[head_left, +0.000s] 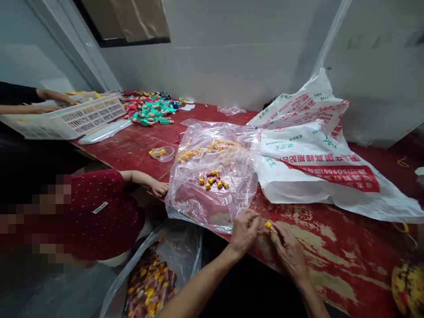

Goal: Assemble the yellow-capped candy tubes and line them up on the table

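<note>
While both hands meet over the worn red table, one yellow-capped piece is at the centre of the work, at the near edge, right of the clear plastic bag.

Right hand: closed in a pinch, thumb and fingers on the piece's reddish body, yellow end outward, toward the left hand.

Left hand: fingers bent, tips drawn together beside the bag's near corner, just apart from the piece; whether anything lies between them cannot be told.

Handling, as judged: grip the body low so that the yellow end stays free; bring the left fingertips to it squarely; keep the piece above the table, since a slip at the edge could drop it; keep loose film out of the fingers.

Adjacent stock: loose pieces, a small cluster at the bag, inside or on top uncertain; lower bag, below the table edge, holding many yellow and brownish pieces; printed white sack, lying beyond the right hand; another person's hand, at the clear bag's left edge.
</note>
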A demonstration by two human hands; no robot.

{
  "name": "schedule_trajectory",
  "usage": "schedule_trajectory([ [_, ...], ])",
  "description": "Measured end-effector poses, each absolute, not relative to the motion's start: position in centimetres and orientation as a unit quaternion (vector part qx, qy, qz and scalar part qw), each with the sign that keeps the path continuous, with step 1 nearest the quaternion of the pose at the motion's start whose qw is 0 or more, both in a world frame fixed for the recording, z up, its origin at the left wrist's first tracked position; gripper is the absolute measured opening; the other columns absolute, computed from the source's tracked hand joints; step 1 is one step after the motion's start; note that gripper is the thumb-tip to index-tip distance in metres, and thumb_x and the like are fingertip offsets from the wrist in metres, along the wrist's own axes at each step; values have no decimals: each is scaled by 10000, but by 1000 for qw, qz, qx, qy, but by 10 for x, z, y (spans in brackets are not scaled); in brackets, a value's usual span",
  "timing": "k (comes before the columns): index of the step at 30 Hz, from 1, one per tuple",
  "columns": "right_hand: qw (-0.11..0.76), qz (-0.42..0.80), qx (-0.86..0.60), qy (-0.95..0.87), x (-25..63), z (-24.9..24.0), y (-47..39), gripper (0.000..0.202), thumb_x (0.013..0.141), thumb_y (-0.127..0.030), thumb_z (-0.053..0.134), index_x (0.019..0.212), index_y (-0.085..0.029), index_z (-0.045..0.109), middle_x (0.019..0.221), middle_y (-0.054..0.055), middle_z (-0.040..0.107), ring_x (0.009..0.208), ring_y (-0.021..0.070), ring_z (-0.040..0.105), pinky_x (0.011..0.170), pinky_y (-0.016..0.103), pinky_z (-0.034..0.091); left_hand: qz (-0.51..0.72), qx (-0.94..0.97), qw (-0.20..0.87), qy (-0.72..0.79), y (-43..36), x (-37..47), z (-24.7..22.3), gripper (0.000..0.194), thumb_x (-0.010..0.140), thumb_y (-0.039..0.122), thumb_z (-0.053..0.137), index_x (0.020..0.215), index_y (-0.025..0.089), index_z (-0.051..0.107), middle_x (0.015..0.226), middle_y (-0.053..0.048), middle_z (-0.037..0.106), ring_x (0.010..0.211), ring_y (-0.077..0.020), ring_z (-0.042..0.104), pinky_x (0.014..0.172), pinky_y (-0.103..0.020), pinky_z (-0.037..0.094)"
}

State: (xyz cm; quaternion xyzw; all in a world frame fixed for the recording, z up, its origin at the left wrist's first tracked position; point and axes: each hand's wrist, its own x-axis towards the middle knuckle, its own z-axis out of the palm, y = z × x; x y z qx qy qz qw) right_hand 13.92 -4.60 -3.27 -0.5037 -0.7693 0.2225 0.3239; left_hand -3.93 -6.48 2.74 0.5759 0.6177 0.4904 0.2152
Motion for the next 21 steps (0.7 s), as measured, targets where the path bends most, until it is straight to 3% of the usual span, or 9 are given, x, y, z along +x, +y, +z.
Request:
schedule_trajectory([
  [3,280,65,-531,-797,150,-34,-17,389,923,-395,380,1126,-171,624,1035,121,664,930,287,590,826,444,463,441,520,72,728,-43,-88,31,182,858,179,455,849,172,637,836,-47,637,785,-164,605,728,-258,481],
  [6,267,-13,-543,-796,157,-39,-2,344,923,-292,368,1112,-159,622,1020,124,656,941,276,560,844,432,433,398,489,31,775,-18,-134,29,216,865,184,408,913,138,613,925,-119,627,880,-241,597,787,-345,469],
  [11,294,-47,-566,-769,159,-46,5,336,919,-241,386,1190,-172,574,1136,109,618,1038,251,532,908,405,415,315,520,14,794,25,-162,18,250,842,229,421,931,87,607,946,-194,603,943,-351,559,821,-460,437],
  [15,311,-57,-581,-750,174,-36,25,374,887,-171,361,1195,-152,571,1172,119,596,1082,237,513,948,388,417,236,559,-24,795,35,-163,8,255,870,228,383,909,110,605,953,-161,612,869,-315,578,820,-443,428],
  [21,206,-48,-597,-774,176,-8,98,314,893,-181,391,1097,-147,627,1173,131,608,1072,234,536,955,374,416,214,578,-95,781,32,-171,-14,261,897,281,378,898,125,588,914,-148,614,873,-293,581,749,-380,454],
])
